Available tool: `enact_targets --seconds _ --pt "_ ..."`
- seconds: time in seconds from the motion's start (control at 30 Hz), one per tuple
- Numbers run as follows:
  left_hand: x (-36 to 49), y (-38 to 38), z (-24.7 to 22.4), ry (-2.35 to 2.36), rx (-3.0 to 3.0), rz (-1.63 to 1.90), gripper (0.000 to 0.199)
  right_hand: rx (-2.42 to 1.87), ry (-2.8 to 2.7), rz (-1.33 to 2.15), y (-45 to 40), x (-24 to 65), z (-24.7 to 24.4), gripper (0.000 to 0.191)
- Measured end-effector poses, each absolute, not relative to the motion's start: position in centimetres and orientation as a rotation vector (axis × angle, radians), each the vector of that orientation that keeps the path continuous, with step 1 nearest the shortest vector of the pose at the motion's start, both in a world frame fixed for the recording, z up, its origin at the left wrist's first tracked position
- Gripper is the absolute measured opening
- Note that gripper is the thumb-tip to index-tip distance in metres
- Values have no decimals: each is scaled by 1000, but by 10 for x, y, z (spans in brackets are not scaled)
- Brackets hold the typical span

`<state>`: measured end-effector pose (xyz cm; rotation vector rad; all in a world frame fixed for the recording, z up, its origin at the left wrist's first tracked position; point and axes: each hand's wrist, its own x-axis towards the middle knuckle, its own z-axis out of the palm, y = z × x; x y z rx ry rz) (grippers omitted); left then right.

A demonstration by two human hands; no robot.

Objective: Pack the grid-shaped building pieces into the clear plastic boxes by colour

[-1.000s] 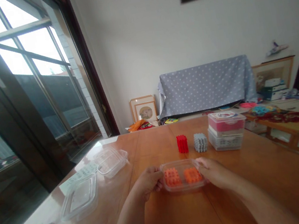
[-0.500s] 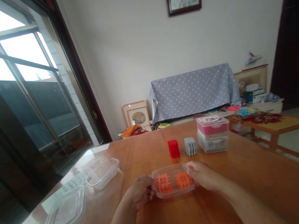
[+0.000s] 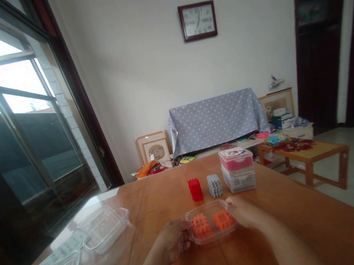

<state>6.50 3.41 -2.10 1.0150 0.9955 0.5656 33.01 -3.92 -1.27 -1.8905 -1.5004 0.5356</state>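
Between my two hands is a clear plastic container (image 3: 211, 236), its lid seen from above. Two orange block pieces with square-toothed edges, a left one (image 3: 200, 224) and a right one (image 3: 222, 219), show through the plastic. My left hand (image 3: 177, 237) grips the container's left end with curled fingers. At the opposite end, my right hand (image 3: 243, 211) holds the right rim, thumb on top. Beyond the container stand a red block stack (image 3: 195, 189) and a grey block stack (image 3: 215, 185).
Two stacked lidded boxes (image 3: 238, 170), pink above and grey below, stand right of the stacks. Clear open containers (image 3: 107, 230) and a printed sheet (image 3: 63, 252) lie on the left of the wooden table (image 3: 153, 195). A low table (image 3: 319, 154) stands beyond at right.
My view has turned right and tilted up, shifting the room across the picture. Both hands still hold the container, now slightly tilted in view and a little nearer the stacked boxes.
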Motion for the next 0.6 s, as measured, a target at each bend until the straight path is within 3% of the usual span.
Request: enact_targets --seconds 0.27,0.4,0.6 --pt "120 42 -24 1004 1025 571 8 -2077 -1369 244 -45 349 9 34" --pt "147 42 -27 941 1011 545 8 -1814 -1417 -81 -50 324 24 33" --pt "189 45 -31 843 1010 515 6 -1618 -1423 -38 -54 295 30 26"
